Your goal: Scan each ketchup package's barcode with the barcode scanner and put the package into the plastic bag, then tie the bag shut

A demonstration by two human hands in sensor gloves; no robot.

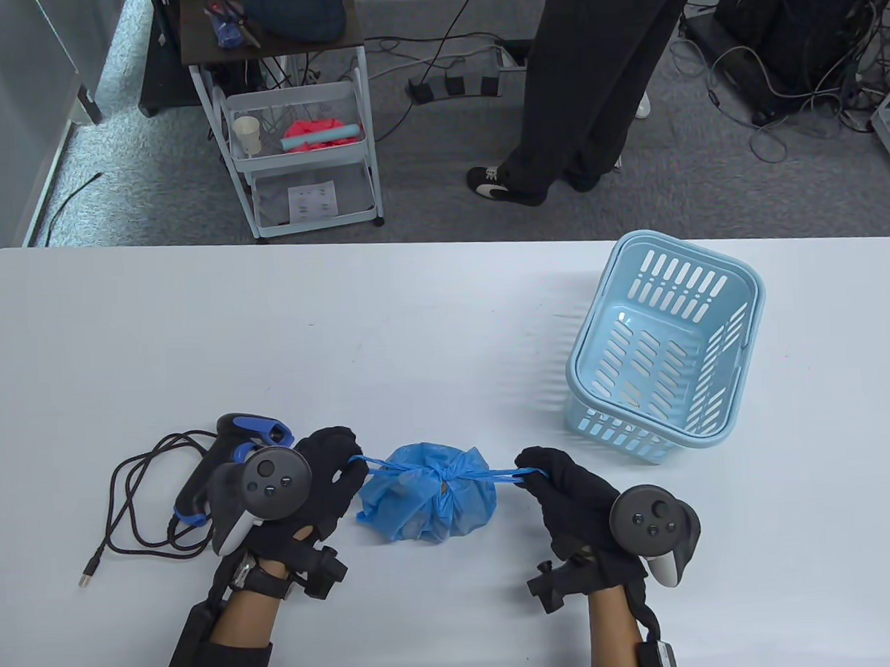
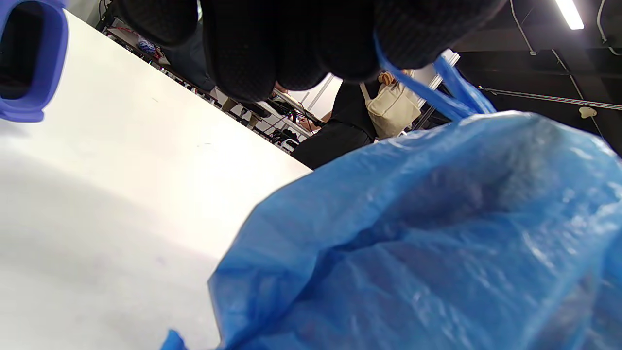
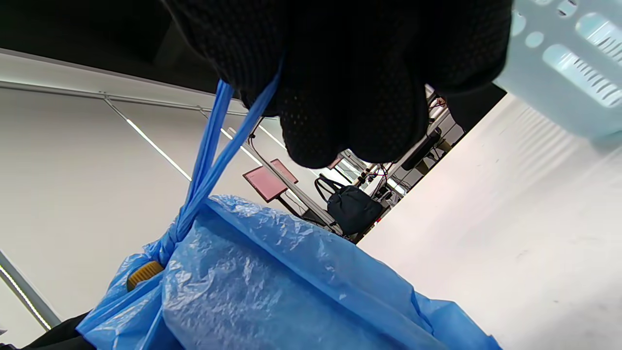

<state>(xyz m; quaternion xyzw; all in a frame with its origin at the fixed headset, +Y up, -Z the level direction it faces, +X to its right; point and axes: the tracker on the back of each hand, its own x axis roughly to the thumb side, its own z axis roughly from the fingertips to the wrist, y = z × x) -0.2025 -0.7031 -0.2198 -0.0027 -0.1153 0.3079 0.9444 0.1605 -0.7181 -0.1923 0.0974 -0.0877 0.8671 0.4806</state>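
A blue plastic bag [image 1: 425,498] lies bunched on the white table between both hands, its handles knotted at the top and drawn out tight to either side. My left hand [image 1: 331,470] pinches the left handle loop [image 2: 418,90]. My right hand [image 1: 548,474] grips the right handle loop [image 3: 214,150]. A yellow-orange bit of a package [image 3: 145,273] shows through the bag's neck below the knot. The black and blue barcode scanner [image 1: 234,457] lies just left of my left hand, partly under its tracker. The bag [image 2: 437,243] fills the left wrist view.
A light blue slotted basket [image 1: 664,351] stands at the right, close beyond my right hand. The scanner's black cable [image 1: 141,512] coils at the left near the table's front. A person in dark trousers [image 1: 582,88] stands beyond the far edge, next to a white cart [image 1: 300,149].
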